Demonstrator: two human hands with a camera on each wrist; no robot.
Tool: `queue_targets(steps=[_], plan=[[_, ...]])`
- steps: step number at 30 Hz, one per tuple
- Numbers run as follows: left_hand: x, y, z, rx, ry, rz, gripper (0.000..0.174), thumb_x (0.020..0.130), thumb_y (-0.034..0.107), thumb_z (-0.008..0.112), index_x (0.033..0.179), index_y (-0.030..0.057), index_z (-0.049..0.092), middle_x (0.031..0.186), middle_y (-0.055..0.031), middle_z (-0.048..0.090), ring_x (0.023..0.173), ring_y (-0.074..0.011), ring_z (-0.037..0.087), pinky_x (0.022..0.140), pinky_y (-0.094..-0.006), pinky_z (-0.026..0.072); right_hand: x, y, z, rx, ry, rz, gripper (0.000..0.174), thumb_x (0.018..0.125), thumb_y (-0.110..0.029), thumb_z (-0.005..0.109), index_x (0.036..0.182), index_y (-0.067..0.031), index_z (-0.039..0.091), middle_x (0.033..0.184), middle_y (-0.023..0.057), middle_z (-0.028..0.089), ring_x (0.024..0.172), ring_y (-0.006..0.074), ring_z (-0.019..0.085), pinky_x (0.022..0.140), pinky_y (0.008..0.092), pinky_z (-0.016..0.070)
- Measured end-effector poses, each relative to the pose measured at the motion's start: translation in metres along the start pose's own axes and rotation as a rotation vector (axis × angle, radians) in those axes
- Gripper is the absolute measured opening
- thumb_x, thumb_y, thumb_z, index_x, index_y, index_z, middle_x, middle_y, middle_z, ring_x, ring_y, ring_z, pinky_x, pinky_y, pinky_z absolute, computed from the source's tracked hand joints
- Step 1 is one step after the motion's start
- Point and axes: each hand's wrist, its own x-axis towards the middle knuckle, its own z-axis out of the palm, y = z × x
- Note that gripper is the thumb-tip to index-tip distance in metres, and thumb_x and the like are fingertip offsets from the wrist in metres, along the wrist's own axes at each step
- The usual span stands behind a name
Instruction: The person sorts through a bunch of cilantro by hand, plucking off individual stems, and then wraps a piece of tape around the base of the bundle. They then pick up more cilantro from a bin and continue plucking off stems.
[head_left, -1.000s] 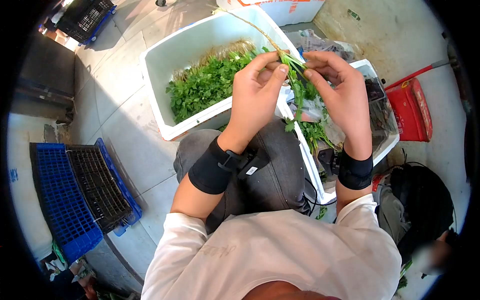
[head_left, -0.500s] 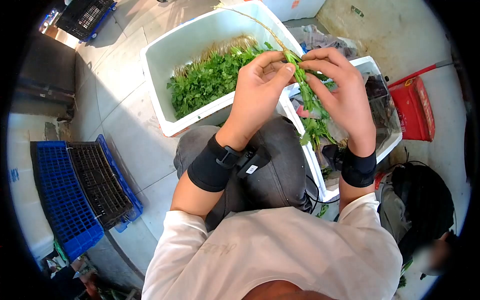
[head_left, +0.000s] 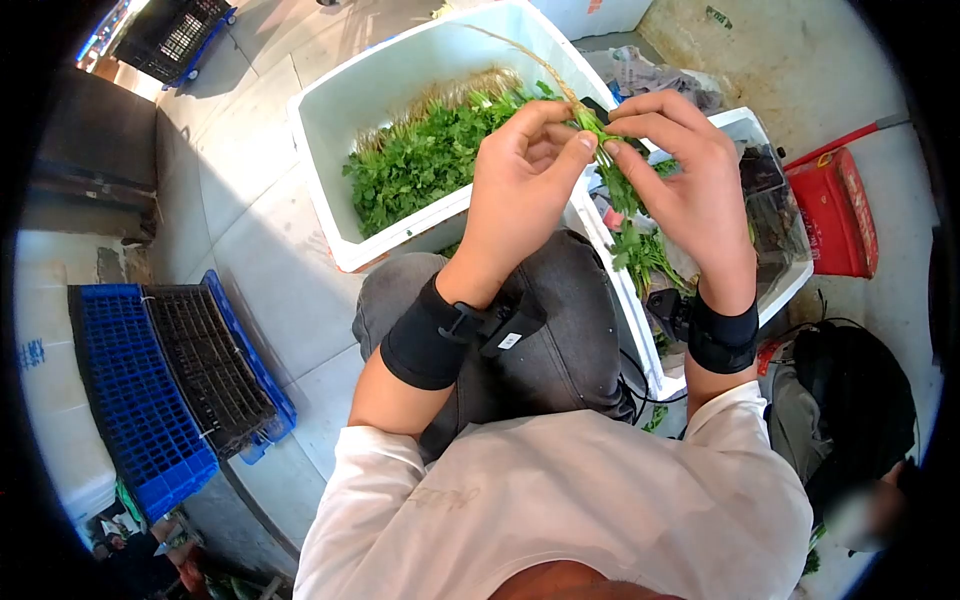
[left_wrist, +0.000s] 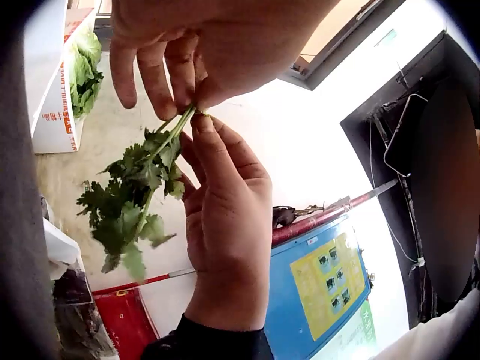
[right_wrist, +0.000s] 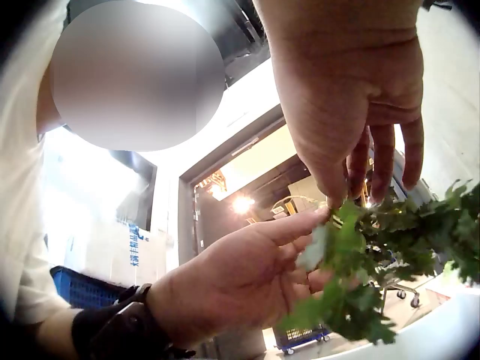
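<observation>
On a pale tiled floor [head_left: 250, 225] crossed by sunlight and shadow, a person in a white shirt [head_left: 560, 490] and dark grey trousers [head_left: 550, 340] works over a single leafy green sprig [left_wrist: 124, 217], held up between both hands above the knees. The left hand [head_left: 528, 185] pinches the stems between thumb and forefinger, its other fingers loosely curled; the right hand [head_left: 690, 180] nips them just beside it, thumb against fingertips. A long, thin brownish root [head_left: 525, 52] reaches out over a white box [head_left: 375, 105], where leafy greens [head_left: 420, 170] lie with pale roots gathered along the far side. Below the right hand, a second white box [head_left: 628, 308] holds more greenery. Farther out are a red dustpan [head_left: 835, 215], right, and a blue crate [head_left: 140, 380], left.
</observation>
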Motion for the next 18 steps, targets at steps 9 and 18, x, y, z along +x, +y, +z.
queue_targets(steps=[9,18], plan=[[0.004,0.0,-0.004,-0.013,-0.106,0.245,0.023,0.102,0.014,0.062,0.12,0.0003,0.065,0.115,-0.004,0.069,0.106,-0.0115,0.063,0.093,-0.028,0.0509,-0.002,-0.008,-0.006,0.005,-0.075,-0.031,0.015,0.084,-0.003,0.07,0.099,0.0005,0.068,0.1,0.0131,0.067,0.088,0.0338,0.067,0.078,0.038,0.0536],[-0.002,0.014,-0.004,-0.239,-0.003,0.04,0.021,0.101,0.009,0.062,0.117,-0.005,0.066,0.112,-0.0072,0.071,0.101,-0.0115,0.063,0.09,-0.0279,0.0504,-0.001,0.0,-0.006,-0.007,-0.07,-0.137,0.021,0.082,-0.004,0.075,0.102,-0.0054,0.07,0.095,0.0109,0.068,0.087,0.0329,0.067,0.077,0.0382,0.0534]])
